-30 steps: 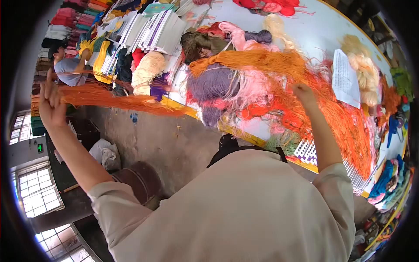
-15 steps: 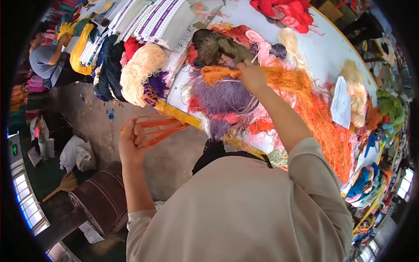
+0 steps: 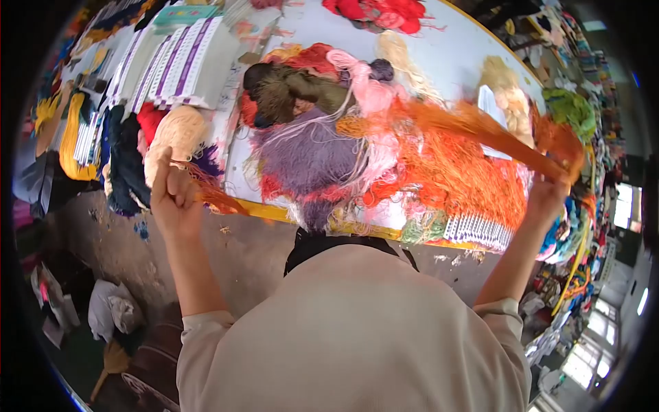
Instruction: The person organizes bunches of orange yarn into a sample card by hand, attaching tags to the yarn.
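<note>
My left hand point(image 3: 173, 194) is raised at the left, closed on the end of a bundle of orange yarn strands point(image 3: 213, 196) beside the table's yellow edge. My right hand point(image 3: 548, 198) is lifted at the far right, gripping another length of orange yarn point(image 3: 494, 134) that stretches, blurred, back to the left over the table. Under that strand lies a big heap of orange yarn point(image 3: 453, 175), with purple yarn point(image 3: 305, 154) and pink yarn point(image 3: 374, 96) next to it.
The white table point(image 3: 446, 55) with a yellow edge carries olive-brown, red, cream and green skeins, a paper sheet point(image 3: 489, 103) and purple-striped cards point(image 3: 171, 62). More skeins hang at the left. Below are a concrete floor, a white bag point(image 3: 110, 309) and a brown stool.
My right hand has swung from the middle of the table out to the far right, drawing orange yarn with it. My left hand rose slightly. The view turned to the right.
</note>
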Tool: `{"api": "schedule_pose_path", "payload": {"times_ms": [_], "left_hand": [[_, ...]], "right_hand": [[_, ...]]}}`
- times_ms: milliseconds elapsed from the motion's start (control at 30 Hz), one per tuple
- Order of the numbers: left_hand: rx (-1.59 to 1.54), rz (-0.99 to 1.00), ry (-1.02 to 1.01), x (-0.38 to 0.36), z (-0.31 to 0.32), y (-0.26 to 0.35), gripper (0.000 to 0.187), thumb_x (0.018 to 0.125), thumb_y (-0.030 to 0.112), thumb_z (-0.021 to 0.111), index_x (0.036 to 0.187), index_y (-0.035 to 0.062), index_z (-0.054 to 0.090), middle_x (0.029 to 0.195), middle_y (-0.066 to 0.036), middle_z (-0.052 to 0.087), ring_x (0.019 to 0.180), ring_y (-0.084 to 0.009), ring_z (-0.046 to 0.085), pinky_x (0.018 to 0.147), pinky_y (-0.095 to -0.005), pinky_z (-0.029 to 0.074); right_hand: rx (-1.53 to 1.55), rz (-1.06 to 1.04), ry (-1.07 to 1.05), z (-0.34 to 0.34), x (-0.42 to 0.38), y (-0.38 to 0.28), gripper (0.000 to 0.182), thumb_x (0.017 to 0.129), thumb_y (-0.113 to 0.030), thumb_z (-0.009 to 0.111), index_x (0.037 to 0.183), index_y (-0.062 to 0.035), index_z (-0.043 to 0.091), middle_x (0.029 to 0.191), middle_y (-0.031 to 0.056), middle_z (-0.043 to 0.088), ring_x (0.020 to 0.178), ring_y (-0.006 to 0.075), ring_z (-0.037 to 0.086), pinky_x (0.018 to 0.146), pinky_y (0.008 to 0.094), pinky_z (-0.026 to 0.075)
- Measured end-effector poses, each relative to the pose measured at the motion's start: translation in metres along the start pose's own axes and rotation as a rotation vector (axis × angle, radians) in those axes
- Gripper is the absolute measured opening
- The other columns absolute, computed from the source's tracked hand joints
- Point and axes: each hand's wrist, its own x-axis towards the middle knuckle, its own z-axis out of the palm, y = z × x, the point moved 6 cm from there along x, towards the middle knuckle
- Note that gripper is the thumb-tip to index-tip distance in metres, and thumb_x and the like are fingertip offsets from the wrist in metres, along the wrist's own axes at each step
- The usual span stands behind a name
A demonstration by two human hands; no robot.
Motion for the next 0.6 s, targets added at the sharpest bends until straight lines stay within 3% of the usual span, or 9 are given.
{"api": "schedule_pose_path", "payload": {"times_ms": [100, 167, 200, 333, 400, 433, 467, 533, 600], "left_hand": [[-0.040, 0.031, -0.234, 0.004, 0.036, -0.009, 0.036, 0.104, 0.021, 0.042, 0.133, 0.0020, 0.049, 0.067, 0.004, 0.035, 0.048, -0.0037, 0.026, 0.039, -0.0193, 0.021], [-0.145, -0.068, -0.448, -0.007, 0.066, -0.028, 0.037, 0.104, 0.024, 0.042, 0.136, 0.0055, 0.049, 0.078, 0.003, 0.041, 0.048, -0.0037, 0.027, 0.041, -0.0189, 0.023], [-0.151, -0.129, -0.447, -0.011, 0.067, -0.045, 0.038, 0.104, 0.026, 0.043, 0.135, 0.0061, 0.049, 0.078, 0.003, 0.041, 0.048, -0.0036, 0.028, 0.041, -0.0189, 0.023], [0.060, -0.260, -0.358, -0.038, 0.078, -0.115, 0.026, 0.101, 0.027, 0.050, 0.114, 0.0068, 0.056, 0.083, 0.002, 0.049, 0.049, -0.0035, 0.031, 0.042, -0.0183, 0.024], [0.191, -0.205, -0.237, -0.050, 0.090, -0.135, 0.024, 0.101, 0.025, 0.048, 0.111, 0.0041, 0.056, 0.077, 0.002, 0.048, 0.050, -0.0037, 0.030, 0.043, -0.0194, 0.023], [0.251, -0.156, -0.174, -0.057, 0.092, -0.141, 0.024, 0.102, 0.024, 0.048, 0.110, 0.0031, 0.056, 0.074, 0.003, 0.048, 0.050, -0.0036, 0.029, 0.043, -0.0196, 0.023], [0.266, -0.122, -0.098, -0.065, 0.094, -0.147, 0.024, 0.102, 0.023, 0.046, 0.108, 0.0025, 0.056, 0.071, 0.003, 0.046, 0.050, -0.0037, 0.028, 0.043, -0.0199, 0.022], [0.292, -0.109, -0.003, -0.079, 0.091, -0.154, 0.023, 0.102, 0.022, 0.046, 0.107, 0.0026, 0.056, 0.068, 0.003, 0.044, 0.048, -0.0038, 0.027, 0.043, -0.0197, 0.021], [0.326, -0.086, 0.048, -0.095, 0.094, -0.156, 0.022, 0.102, 0.022, 0.047, 0.105, 0.0027, 0.057, 0.066, 0.003, 0.044, 0.047, -0.0037, 0.026, 0.042, -0.0197, 0.021]], "right_hand": [[0.218, -0.112, -0.038, -0.080, 0.002, -0.079, 0.066, 0.090, -0.028, 0.066, 0.143, -0.0049, 0.036, 0.135, 0.0125, 0.049, 0.127, 0.0273, 0.045, 0.109, 0.0453, 0.034], [0.217, -0.057, 0.205, -0.102, -0.009, -0.102, 0.050, 0.095, -0.022, 0.058, 0.139, -0.0047, 0.041, 0.128, 0.0133, 0.051, 0.121, 0.0266, 0.048, 0.106, 0.0443, 0.036], [0.408, 0.058, 0.001, -0.090, -0.013, -0.096, 0.037, 0.099, -0.017, 0.050, 0.133, -0.0052, 0.046, 0.122, 0.0122, 0.054, 0.114, 0.0250, 0.051, 0.104, 0.0433, 0.038], [0.137, 0.207, 0.131, -0.104, -0.032, -0.013, 0.029, 0.096, -0.016, 0.052, 0.123, -0.0036, 0.052, 0.112, 0.0090, 0.057, 0.103, 0.0211, 0.056, 0.095, 0.0357, 0.045], [-1.208, -0.005, -0.183, -0.102, -0.049, 0.040, 0.019, 0.096, -0.014, 0.045, 0.106, -0.0027, 0.057, 0.095, 0.0050, 0.059, 0.089, 0.0155, 0.056, 0.081, 0.0295, 0.046], [-0.802, 0.307, -0.066, -0.126, -0.057, 0.095, 0.019, 0.097, -0.017, 0.045, 0.101, -0.0035, 0.057, 0.088, 0.0028, 0.059, 0.078, 0.0125, 0.055, 0.072, 0.0267, 0.045], [-0.445, 0.604, 0.064, -0.066, -0.077, 0.104, 0.019, 0.096, -0.020, 0.049, 0.104, -0.0047, 0.059, 0.087, 0.0042, 0.059, 0.080, 0.0135, 0.057, 0.069, 0.0302, 0.048], [-0.151, 0.785, -0.062, -0.075, -0.110, 0.183, 0.023, 0.095, -0.023, 0.054, 0.108, -0.0040, 0.054, 0.088, 0.0026, 0.058, 0.081, 0.0116, 0.055, 0.071, 0.0263, 0.045], [-0.604, 0.823, -0.215, -0.066, -0.131, 0.229, 0.030, 0.089, -0.018, 0.062, 0.112, -0.0001, 0.053, 0.095, 0.0082, 0.061, 0.088, 0.0195, 0.059, 0.078, 0.0325, 0.047]]}}
